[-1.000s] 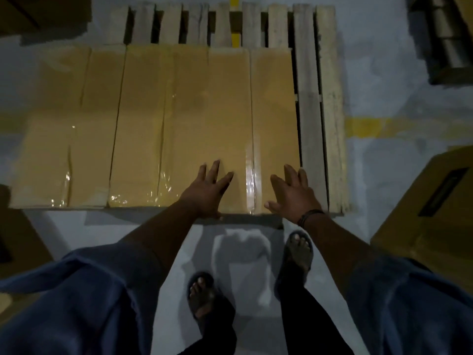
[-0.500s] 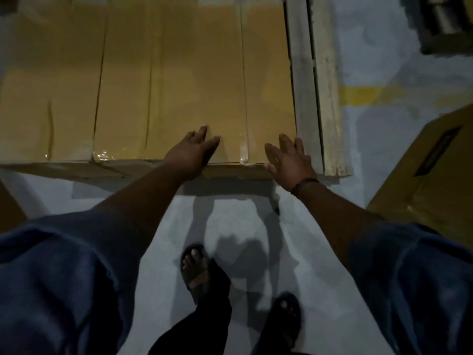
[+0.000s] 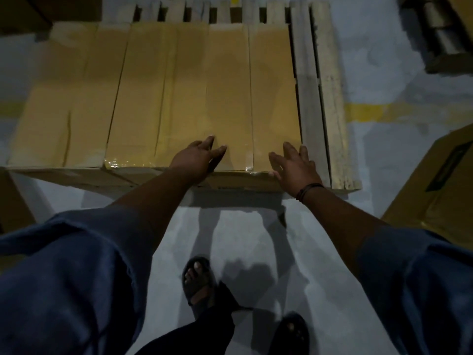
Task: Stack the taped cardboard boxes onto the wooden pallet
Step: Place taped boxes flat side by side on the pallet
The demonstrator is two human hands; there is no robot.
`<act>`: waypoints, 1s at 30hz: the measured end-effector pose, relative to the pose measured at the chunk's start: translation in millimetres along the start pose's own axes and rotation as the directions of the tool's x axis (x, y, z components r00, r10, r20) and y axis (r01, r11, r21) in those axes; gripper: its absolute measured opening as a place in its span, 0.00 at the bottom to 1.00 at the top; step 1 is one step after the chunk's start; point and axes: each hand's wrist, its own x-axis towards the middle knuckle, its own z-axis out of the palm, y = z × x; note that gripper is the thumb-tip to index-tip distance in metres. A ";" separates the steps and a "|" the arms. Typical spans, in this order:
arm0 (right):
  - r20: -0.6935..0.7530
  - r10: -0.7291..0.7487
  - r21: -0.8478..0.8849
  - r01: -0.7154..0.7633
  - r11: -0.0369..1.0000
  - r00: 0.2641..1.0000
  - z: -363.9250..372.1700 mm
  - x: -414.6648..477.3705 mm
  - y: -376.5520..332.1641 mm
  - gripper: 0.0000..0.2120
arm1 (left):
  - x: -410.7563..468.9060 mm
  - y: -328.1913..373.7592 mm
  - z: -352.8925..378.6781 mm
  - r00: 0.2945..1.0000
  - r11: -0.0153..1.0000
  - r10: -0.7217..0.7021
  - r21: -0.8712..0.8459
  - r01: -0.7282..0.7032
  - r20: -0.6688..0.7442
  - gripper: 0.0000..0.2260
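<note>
Three long taped cardboard boxes lie side by side on the wooden pallet (image 3: 325, 98): the left box (image 3: 66, 103), the middle box (image 3: 151, 98) and the right box (image 3: 253, 85). My left hand (image 3: 197, 158) lies flat with straight fingers on the near end of the right box. At that box's near right corner my right hand (image 3: 294, 166) rests with fingers spread, its thumb over the front edge. Clear tape shines along the near edges. Bare pallet slats show to the right of the boxes and beyond them.
Another cardboard box (image 3: 440, 185) with a dark label stands on the floor at the right. A dark stack (image 3: 445, 39) sits at the top right. Brown cardboard (image 3: 15, 208) shows at the left edge. My sandalled feet (image 3: 198, 280) stand on the grey floor with yellow line marks.
Both hands have stayed on the near end of the right box. My feet have stepped back and my arms stretch further. The view tilted down, then back up.
</note>
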 end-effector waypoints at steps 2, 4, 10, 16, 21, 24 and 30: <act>-0.004 -0.007 -0.010 0.007 1.000 1.000 -1.9 1.5 0.5 0.21 | -1.8 3.3 -5.8 1.000 1.000 -0.005 0.020 0.005 0.004 0.26; -0.009 -0.012 -0.022 0.012 1.000 1.000 -1.9 3.6 0.8 0.21 | -1.8 4.0 -8.6 1.000 0.999 -0.009 0.034 0.009 0.000 0.25; -0.016 -0.013 -0.016 0.012 1.000 1.000 -1.1 9.0 0.4 0.21 | 4.5 -1.8 -8.5 1.000 0.999 -0.001 0.046 0.002 -0.020 0.23; 0.011 0.008 0.023 -0.008 1.000 1.000 -3.7 12.2 -0.3 0.21 | 5.0 -1.7 -9.7 1.000 0.999 -0.012 0.043 0.013 -0.026 0.23; 0.041 0.020 0.071 -0.023 0.997 0.999 -6.0 13.0 -0.5 0.22 | 4.8 -0.6 -7.4 0.999 0.998 -0.045 0.041 0.046 -0.023 0.26; 0.111 0.035 0.098 -0.046 0.994 0.993 -10.8 8.8 -2.5 0.19 | 6.8 -1.8 -4.4 0.998 0.998 -0.060 0.025 0.059 0.022 0.35; 0.197 0.062 0.140 -0.091 0.986 0.978 -31.9 -3.3 -18.4 0.07 | 1.8 0.3 -25.1 0.969 0.996 -0.019 -0.076 0.038 0.245 0.43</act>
